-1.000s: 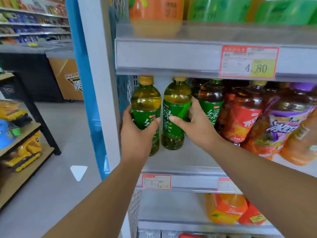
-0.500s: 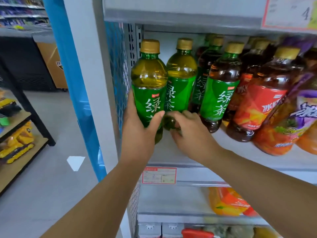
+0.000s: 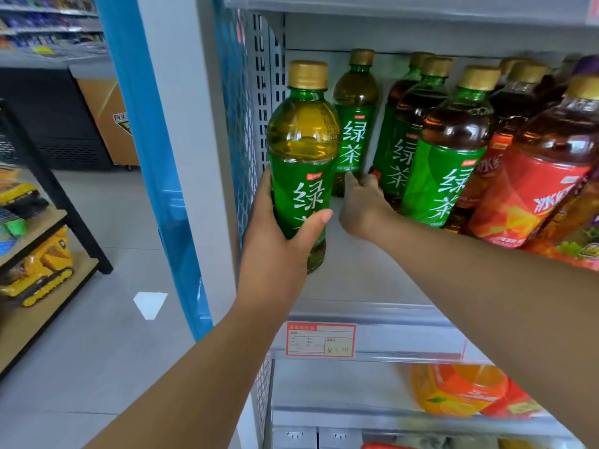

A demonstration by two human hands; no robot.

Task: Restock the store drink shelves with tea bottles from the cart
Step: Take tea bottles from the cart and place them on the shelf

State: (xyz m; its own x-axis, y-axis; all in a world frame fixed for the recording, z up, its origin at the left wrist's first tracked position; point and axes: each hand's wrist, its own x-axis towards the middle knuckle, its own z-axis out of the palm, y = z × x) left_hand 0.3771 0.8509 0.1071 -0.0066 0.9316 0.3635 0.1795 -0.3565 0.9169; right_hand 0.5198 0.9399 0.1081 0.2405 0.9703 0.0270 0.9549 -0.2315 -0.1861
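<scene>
My left hand (image 3: 278, 241) is shut around the lower half of a green tea bottle (image 3: 301, 150) with a gold cap, upright at the front left corner of the grey shelf (image 3: 372, 280). A second green tea bottle (image 3: 355, 124) stands further back, behind the first. My right hand (image 3: 363, 205) reaches deep into the shelf, its thumb and fingertips touching that bottle's base without wrapping it. To the right stand darker tea bottles with green labels (image 3: 444, 157), then red-labelled tea bottles (image 3: 534, 189).
The shelf's grey and blue upright post (image 3: 181, 124) and a mesh side panel close the left side. A price tag (image 3: 321, 339) hangs on the shelf lip. Orange drink bottles (image 3: 453, 390) lie on the shelf below. A toy rack with a yellow excavator (image 3: 39, 270) stands across the aisle.
My right hand has slid the second green tea bottle to the back of the shelf and loosened its grip. My left hand still holds the front bottle. The camera has moved closer.
</scene>
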